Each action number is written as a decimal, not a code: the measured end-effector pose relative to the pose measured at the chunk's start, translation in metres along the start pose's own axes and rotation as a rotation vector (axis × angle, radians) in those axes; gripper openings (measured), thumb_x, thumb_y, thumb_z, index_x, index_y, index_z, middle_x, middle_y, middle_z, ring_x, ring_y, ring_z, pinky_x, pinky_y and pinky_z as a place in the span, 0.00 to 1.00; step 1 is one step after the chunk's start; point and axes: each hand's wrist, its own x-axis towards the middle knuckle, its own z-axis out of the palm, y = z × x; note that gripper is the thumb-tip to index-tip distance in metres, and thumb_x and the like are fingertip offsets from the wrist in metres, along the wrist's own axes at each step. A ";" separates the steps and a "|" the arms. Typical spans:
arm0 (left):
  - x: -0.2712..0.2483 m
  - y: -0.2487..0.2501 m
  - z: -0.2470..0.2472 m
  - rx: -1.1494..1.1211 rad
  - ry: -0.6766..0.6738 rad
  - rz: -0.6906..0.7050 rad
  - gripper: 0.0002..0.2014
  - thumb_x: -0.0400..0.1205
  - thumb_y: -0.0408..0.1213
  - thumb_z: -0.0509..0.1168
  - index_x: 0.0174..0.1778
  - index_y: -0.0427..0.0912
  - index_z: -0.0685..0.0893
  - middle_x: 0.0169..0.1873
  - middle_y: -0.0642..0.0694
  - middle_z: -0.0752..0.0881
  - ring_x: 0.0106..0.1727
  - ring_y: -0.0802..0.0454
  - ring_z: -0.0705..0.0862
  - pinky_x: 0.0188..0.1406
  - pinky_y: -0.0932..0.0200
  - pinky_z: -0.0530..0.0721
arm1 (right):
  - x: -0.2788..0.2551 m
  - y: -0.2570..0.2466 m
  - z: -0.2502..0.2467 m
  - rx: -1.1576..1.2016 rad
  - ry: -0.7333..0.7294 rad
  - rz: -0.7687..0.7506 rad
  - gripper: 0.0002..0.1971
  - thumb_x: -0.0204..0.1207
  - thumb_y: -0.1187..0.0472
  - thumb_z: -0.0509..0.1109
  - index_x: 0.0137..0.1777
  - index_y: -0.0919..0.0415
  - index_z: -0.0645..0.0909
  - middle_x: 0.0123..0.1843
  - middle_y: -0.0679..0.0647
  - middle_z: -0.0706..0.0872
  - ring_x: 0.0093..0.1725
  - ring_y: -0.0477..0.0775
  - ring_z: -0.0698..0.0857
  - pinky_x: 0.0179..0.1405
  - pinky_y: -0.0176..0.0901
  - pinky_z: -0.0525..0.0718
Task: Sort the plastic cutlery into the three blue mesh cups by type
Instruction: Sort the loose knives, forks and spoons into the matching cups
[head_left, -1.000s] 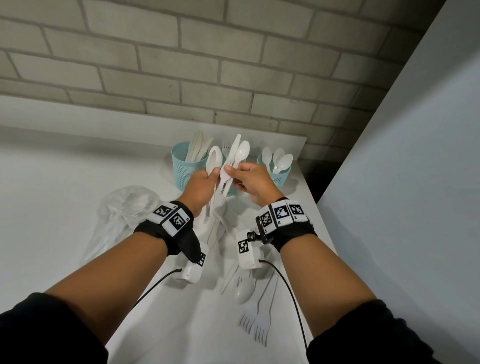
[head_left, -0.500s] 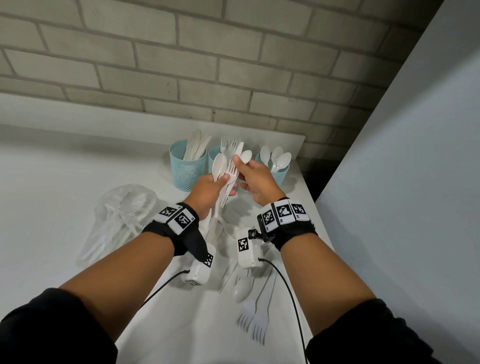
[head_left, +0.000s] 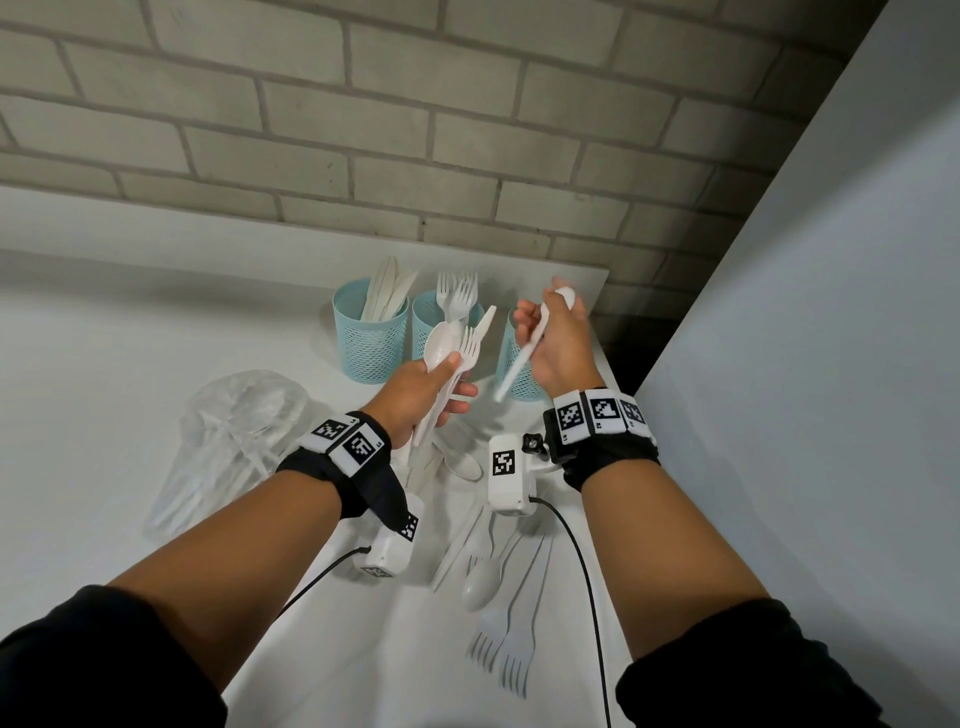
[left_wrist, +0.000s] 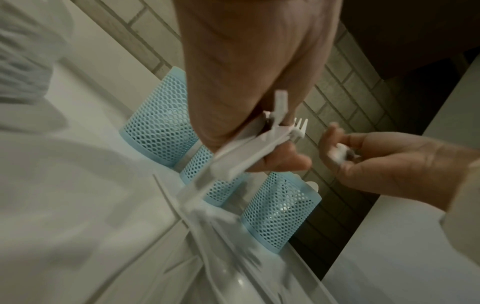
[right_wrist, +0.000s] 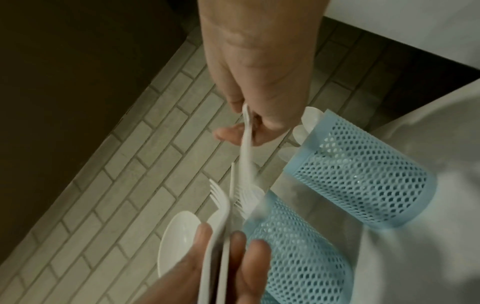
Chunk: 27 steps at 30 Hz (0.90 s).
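Note:
Three blue mesh cups stand in a row at the table's back: the left cup (head_left: 370, 338) holds knives, the middle cup (head_left: 428, 317) forks, the right cup (head_left: 511, 364) spoons. My left hand (head_left: 415, 387) grips a bunch of white cutlery (head_left: 457, 343), a spoon, a fork and a knife, in front of the middle cup. My right hand (head_left: 558, 338) pinches a single white spoon (head_left: 527, 348) above the right cup, handle pointing down. In the right wrist view the spoon (right_wrist: 246, 148) hangs beside the spoon cup (right_wrist: 363, 170).
Loose forks (head_left: 511, 623), a spoon (head_left: 480, 584) and other pieces lie on the white table (head_left: 104, 364) near me. A crumpled clear plastic bag (head_left: 228, 441) lies at the left. A grey wall panel (head_left: 805, 364) closes the right side; a brick wall stands behind.
My right hand has pulled one spoon out of the bunch and moved right, over the right cup. My left hand has stayed in place with the remaining cutlery.

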 end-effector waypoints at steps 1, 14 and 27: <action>0.000 0.000 0.000 0.025 0.006 0.005 0.15 0.86 0.48 0.55 0.48 0.41 0.81 0.35 0.47 0.85 0.28 0.58 0.82 0.25 0.68 0.75 | 0.001 0.000 -0.001 -0.030 -0.010 -0.007 0.14 0.84 0.65 0.57 0.66 0.49 0.70 0.32 0.56 0.78 0.23 0.45 0.75 0.18 0.32 0.73; 0.001 -0.001 -0.004 0.099 -0.034 0.028 0.05 0.84 0.42 0.62 0.46 0.45 0.79 0.32 0.48 0.76 0.25 0.58 0.70 0.21 0.70 0.68 | -0.012 0.011 0.006 -0.628 -0.243 -0.145 0.07 0.82 0.59 0.64 0.42 0.58 0.73 0.34 0.53 0.77 0.24 0.44 0.74 0.19 0.30 0.72; -0.006 0.002 -0.007 0.170 -0.168 -0.075 0.10 0.82 0.44 0.64 0.53 0.43 0.81 0.38 0.45 0.88 0.21 0.60 0.76 0.18 0.70 0.72 | -0.011 0.014 0.004 -1.031 -0.493 -0.219 0.09 0.66 0.63 0.80 0.41 0.55 0.82 0.41 0.52 0.87 0.43 0.52 0.85 0.49 0.47 0.83</action>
